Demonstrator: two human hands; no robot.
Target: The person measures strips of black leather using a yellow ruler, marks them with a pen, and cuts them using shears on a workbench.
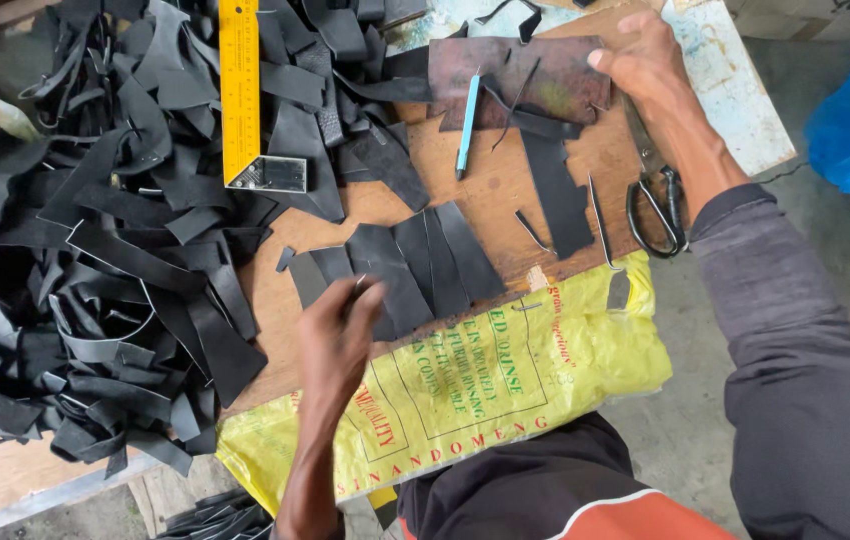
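The heap of black rubber strips point(95, 250) runs off the left and top edges. The right hand point(650, 65) covers one scissors point(657, 195) blade and the dark sheet's point(515, 80) corner. The yellow ruler point(240, 90) is cut off at the top. The left hand point(337, 340) hides part of a cut strip point(395, 270).
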